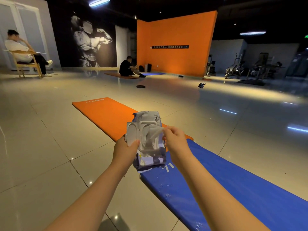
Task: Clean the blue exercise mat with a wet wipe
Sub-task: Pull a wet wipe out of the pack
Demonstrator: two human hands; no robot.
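The blue exercise mat [233,185] lies on the tiled floor, running from the centre to the lower right, with some wet spots near its left edge. My left hand [124,151] grips a white and purple pack of wet wipes [146,157] held up over the mat's far end. The pack's white lid [131,133] is flipped open to the left. My right hand [175,139] pinches the tip of a white wet wipe [155,132] that sticks out of the pack's opening.
An orange mat [106,114] lies end to end with the blue one, further away. One person sits on a chair [25,64] at the far left, another sits on a mat [128,67] by the orange wall. A weight plate [140,86] and an ab wheel [201,85] lie on the floor.
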